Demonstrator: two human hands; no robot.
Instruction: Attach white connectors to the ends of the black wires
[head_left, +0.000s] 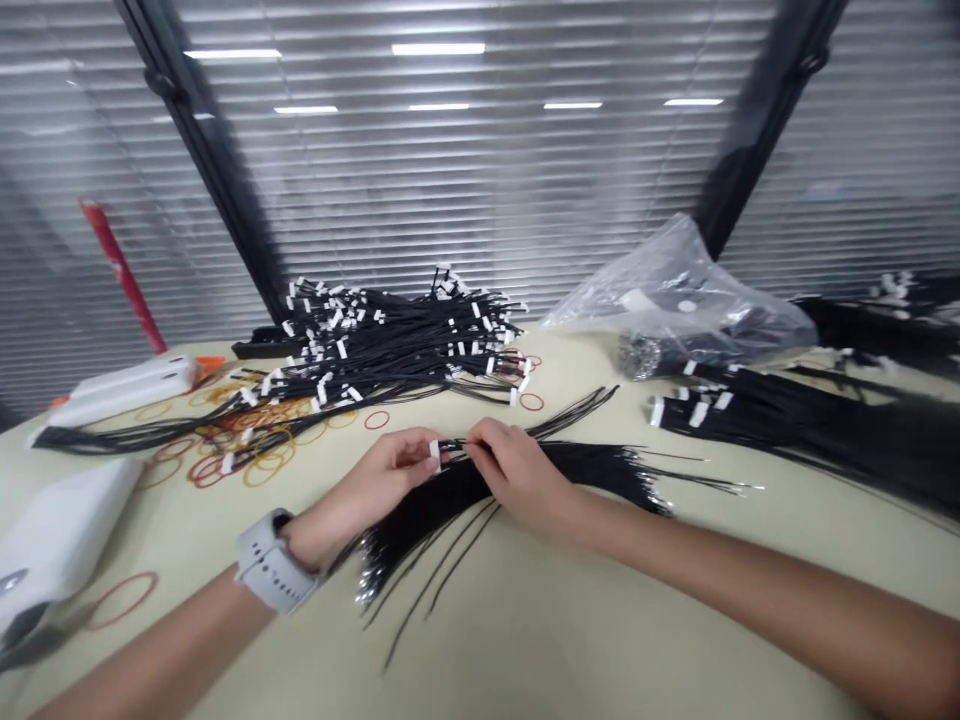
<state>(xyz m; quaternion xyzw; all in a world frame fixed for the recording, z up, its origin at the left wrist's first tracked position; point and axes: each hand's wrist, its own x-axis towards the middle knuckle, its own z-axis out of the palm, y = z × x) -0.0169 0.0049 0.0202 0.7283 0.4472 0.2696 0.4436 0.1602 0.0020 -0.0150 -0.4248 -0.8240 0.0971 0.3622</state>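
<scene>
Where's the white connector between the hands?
In the head view, the white connector sits centre, at the fingertips of the left hand, left of the right hand, on the black wire bundle.

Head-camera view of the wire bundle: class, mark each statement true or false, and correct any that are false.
1. The left hand has its fingers at a small white connector at the end of a black wire bundle. True.
2. The right hand rests on the same bundle, beside the connector. True.
3. The grey watch is on the right wrist. False: it is on the left wrist.
4. The clear plastic bag lies to the left of the hands. False: it lies to their right, at the far side of the table.
5. Rubber bands lie loose on the table, left of the hands. True.
</scene>
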